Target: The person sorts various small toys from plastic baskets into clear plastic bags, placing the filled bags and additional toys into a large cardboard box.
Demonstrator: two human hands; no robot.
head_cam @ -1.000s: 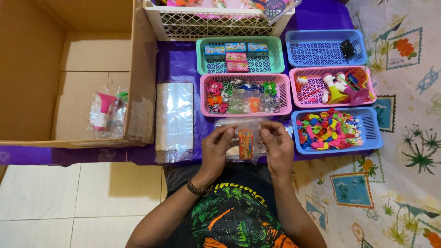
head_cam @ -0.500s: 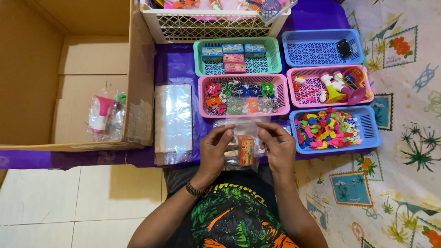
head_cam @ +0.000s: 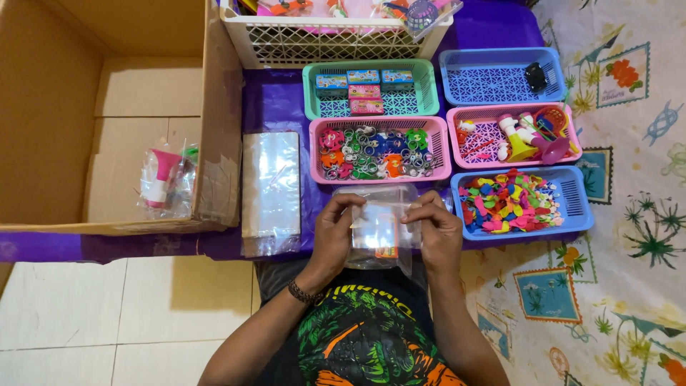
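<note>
**Keep the bag mouth taut between both hands**

Left hand point(head_cam: 334, 232) and right hand point(head_cam: 436, 232) each have a grip clamped on the clear plastic bag point(head_cam: 379, 232), held above the desk point(head_cam: 275, 100) edge near the pink basket point(head_cam: 379, 175). Pinch the corners evenly, so the small orange item point(head_cam: 386, 250) stays inside.

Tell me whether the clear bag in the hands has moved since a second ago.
Cannot tell for sure. The clear bag remains held by both hands just below the pink basket; only its tilt looks slightly changed.
</note>
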